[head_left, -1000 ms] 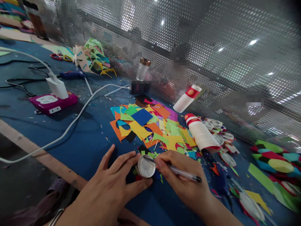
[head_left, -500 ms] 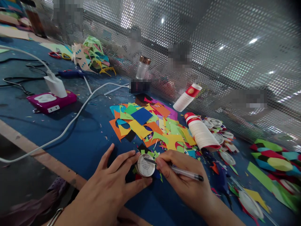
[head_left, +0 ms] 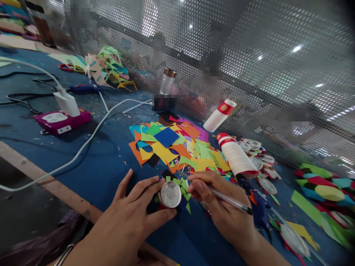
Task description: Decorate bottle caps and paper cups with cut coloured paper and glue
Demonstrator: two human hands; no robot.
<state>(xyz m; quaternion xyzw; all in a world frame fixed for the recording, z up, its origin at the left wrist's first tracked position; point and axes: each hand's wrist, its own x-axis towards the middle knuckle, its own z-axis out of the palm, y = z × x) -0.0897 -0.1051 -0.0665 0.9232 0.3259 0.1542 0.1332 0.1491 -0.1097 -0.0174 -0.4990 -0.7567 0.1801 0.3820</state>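
A small paper cup [head_left: 170, 195] sits base up on the blue table, with a pineapple-like grid drawing in black lines on its round white base. My left hand [head_left: 135, 203] steadies it, index and middle fingertips at its upper left and thumb along its lower edge. Green and black paper pieces [head_left: 183, 189] lie around the cup. In my right hand [head_left: 219, 199] is a clear-barrelled pen [head_left: 231, 202], pinched between thumb and fingers. Its tip is raised off the drawing, to the cup's upper right.
Coloured paper scraps [head_left: 166, 142] are heaped beyond my hands. Stacked paper cups [head_left: 238, 157] and a glue gun [head_left: 260, 214] lie to the right. A purple power strip [head_left: 63, 120] with a white cable [head_left: 88, 138] is at left. A perforated metal screen [head_left: 249, 55] stands behind.
The pen tip has lifted off the cup's base and moved up and to the right with my right hand. My left hand stays at the cup.
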